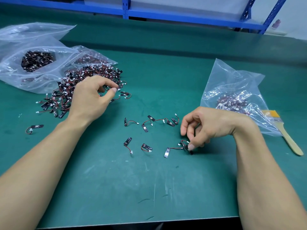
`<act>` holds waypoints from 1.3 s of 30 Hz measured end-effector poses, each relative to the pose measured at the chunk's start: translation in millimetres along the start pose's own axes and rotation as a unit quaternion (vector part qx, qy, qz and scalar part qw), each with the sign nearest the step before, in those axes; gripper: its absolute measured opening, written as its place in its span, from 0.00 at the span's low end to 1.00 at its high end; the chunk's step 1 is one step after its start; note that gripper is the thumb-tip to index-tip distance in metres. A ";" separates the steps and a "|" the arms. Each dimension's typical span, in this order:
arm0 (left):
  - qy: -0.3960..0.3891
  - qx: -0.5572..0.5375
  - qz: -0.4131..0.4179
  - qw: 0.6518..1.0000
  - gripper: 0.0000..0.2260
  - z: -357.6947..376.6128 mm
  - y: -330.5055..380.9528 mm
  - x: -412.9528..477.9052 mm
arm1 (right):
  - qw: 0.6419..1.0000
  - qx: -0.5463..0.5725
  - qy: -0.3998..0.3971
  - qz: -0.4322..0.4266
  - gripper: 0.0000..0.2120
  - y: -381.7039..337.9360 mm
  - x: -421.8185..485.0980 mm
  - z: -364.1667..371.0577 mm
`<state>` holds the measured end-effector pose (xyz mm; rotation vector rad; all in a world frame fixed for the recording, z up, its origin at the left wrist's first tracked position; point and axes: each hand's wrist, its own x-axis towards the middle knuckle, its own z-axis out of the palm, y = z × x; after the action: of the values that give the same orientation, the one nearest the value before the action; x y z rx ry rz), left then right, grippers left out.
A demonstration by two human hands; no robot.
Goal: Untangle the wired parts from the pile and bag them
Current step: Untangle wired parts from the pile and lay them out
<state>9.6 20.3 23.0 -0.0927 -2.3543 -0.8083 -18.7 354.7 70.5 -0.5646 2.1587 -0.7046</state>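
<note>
**Both hands pinching wired parts**

Our left hand [93,97] closes its grip on a white-plugged wire [118,89] at the edge of the tangled pile of small black red-wired parts [86,77] on the green tabletop [149,188]; our right hand [211,125] pinches one loose black part [189,150], near the crumpled clear plastic bag [232,87].

Pile [86,87] left, loose parts [149,130] centre, bag [235,97] right.

glossy plastic bag [232,90], matt green mat [149,180]
</note>
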 end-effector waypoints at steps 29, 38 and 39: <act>-0.011 -0.004 0.004 1.000 0.04 0.5 1.8 -0.8 | 0.990 -0.102 0.096 -0.023 0.11 -10.0 -3.0 6.5; -0.015 -0.004 -0.001 1.000 0.04 0.1 4.1 -1.0 | 0.979 -0.177 0.091 0.045 0.13 -18.2 2.2 13.9; -0.015 -0.003 0.000 1.000 0.03 0.1 4.0 -1.0 | 0.980 -0.173 0.091 0.043 0.12 -18.1 1.5 13.7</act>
<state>11.4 23.7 24.5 -0.1079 -2.3796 -0.8199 -5.9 336.3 73.9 -0.5990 2.4823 -0.3438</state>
